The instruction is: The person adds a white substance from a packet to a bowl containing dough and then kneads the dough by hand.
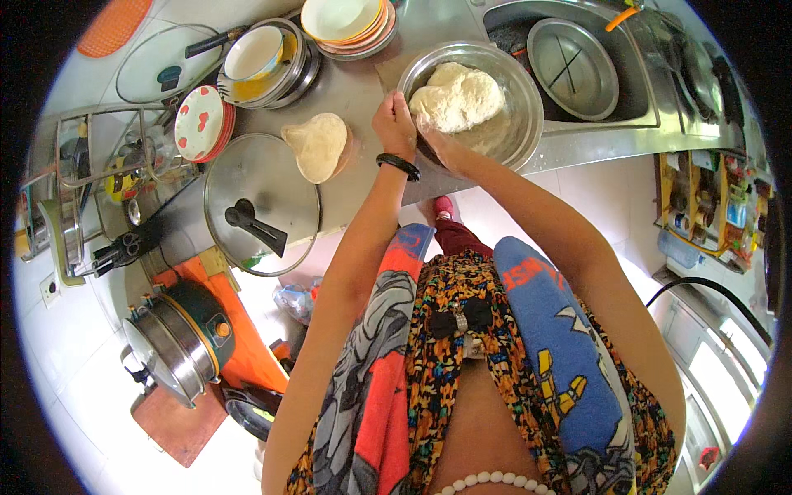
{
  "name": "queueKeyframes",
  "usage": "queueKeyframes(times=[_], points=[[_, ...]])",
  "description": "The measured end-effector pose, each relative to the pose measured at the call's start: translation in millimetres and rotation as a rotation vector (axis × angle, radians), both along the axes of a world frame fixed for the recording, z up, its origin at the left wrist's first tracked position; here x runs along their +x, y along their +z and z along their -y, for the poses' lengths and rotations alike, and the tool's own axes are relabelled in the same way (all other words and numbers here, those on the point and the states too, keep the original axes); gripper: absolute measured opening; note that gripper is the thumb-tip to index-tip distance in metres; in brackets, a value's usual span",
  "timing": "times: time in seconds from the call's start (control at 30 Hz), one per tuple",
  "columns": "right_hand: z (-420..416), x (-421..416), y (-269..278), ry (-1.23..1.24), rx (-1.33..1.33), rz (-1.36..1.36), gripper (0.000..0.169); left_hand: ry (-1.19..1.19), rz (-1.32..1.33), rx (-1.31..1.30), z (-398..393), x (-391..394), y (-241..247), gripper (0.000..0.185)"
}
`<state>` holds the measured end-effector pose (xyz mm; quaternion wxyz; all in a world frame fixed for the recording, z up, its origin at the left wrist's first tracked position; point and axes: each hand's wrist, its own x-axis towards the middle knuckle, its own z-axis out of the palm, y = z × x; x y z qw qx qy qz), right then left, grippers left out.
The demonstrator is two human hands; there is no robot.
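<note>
A stainless steel mixing bowl (526, 133) sits on the metal counter beside the sink. Inside it lies a rough, floury lump of dough (461, 99), with loose flour on the bowl's wall. My left hand (396, 124), a black bracelet on its wrist, grips the bowl's left rim. My right hand (440, 148) reaches over the near rim, its fingers at the lower left side of the dough; the fingertips are hidden, so I cannot tell if they hold any of it. Left of the bowl rests a pale gourd-shaped scoop (318, 145).
A glass lid (291, 229) with a black handle overhangs the counter's front edge. Behind it stand heart-patterned plates (199, 120) and stacked bowls (340, 18). A metal basin (572, 68) with two crossed dark sticks sits in the sink (643, 93). A steamer pot (185, 334) stands lower left.
</note>
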<state>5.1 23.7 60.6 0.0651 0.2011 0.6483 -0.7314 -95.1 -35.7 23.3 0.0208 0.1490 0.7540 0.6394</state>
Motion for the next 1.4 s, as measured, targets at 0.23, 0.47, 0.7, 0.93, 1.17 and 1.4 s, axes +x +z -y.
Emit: queueKeyframes(times=[0.23, 0.47, 0.7, 0.93, 1.17, 1.4], points=[[-52, -25, -85, -0.325, 0.156, -0.496, 0.051, -0.020, 0.054, -0.091, 0, 4, 6, 0.024], [-85, 7, 13, -0.815, -0.496, -0.154, 0.055, 0.084, -0.008, -0.142, -1, 5, 12, 0.027], [-75, 45, 44, -0.382, -0.283, -0.118, 0.053, 0.080, -0.012, -0.122, 2, 2, 4, 0.026], [-27, 71, 35, 0.398, 0.937, 0.194, 0.056, 0.102, -0.163, -0.107, -2, 10, -1, 0.026], [-33, 54, 23, 0.568, 0.808, 0.166, 0.065, 0.075, -0.100, -0.175, -1, 12, 0, 0.027], [-4, -2, -28, 0.073, 0.506, -0.040, 0.064, -0.030, 0.005, -0.057, 5, 8, -6, 0.026]])
